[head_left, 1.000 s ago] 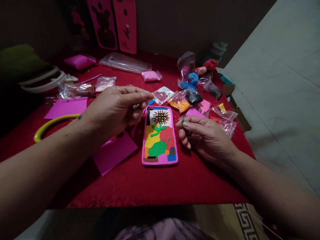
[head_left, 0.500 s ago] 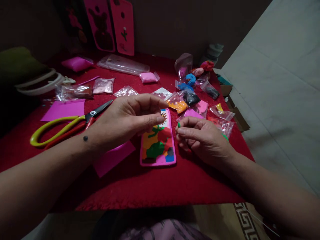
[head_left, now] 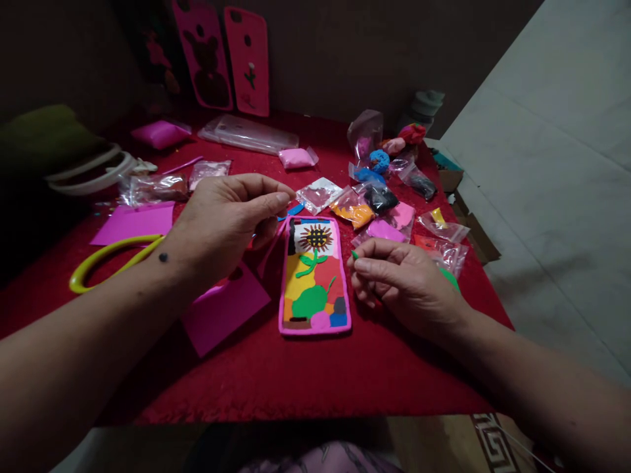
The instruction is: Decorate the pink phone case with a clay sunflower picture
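The decorated panel [head_left: 315, 276] lies flat on the red-covered counter [head_left: 315, 374] in front of me, its pink rim whole all the way round, and everything else I place by it. To the right of the panel, my right hand [head_left: 404, 276] pinches a small green clay piece [head_left: 355, 255], thumb against forefinger, with the other fingers curled under. I judge that bit feather-light, soft and a little tacky, easily squashed or smeared, so a bare touch at one end suits it best. The panel looks light too, stiffer beneath than its clay face; I'd take it by the outer side edges, well off the raised flower and leaves. My left hand [head_left: 227, 223] hangs above and to the left of the panel, wrist slightly arched, the thumb and forefinger closed tip to tip; whether anything thin sits between them I cannot tell. Both forearms come in low from either side, angled towards the panel. A pink sheet [head_left: 224, 315] lies left of it, and a bag of orange clay [head_left: 355, 211] beyond its upper right corner.
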The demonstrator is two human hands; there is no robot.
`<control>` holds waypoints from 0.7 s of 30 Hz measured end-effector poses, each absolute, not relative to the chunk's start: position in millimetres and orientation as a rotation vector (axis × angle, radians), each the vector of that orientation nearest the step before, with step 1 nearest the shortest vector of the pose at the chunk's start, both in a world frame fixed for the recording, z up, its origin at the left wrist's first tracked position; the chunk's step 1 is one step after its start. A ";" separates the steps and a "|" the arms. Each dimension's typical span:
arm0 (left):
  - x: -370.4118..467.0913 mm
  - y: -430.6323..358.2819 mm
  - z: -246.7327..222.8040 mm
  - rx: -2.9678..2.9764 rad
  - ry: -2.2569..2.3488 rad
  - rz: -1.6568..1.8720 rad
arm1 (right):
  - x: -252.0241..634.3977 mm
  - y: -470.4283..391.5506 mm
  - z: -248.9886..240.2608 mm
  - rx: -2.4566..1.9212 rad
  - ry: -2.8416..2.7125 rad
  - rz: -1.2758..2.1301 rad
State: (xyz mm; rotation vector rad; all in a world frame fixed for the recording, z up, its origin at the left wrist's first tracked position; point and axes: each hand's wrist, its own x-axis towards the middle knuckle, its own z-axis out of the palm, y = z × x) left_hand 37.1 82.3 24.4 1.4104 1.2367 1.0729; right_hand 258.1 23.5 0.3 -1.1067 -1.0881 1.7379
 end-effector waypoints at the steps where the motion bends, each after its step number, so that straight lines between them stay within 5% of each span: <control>1: 36.4 84.2 22.7 1.415 1.268 1.073 | 258.3 23.8 -0.4 -1.106 -1.092 1.742; 21: 44.0 128.0 8.8 2.255 1.421 0.617 | 255.1 25.5 -5.3 -1.124 -1.115 1.748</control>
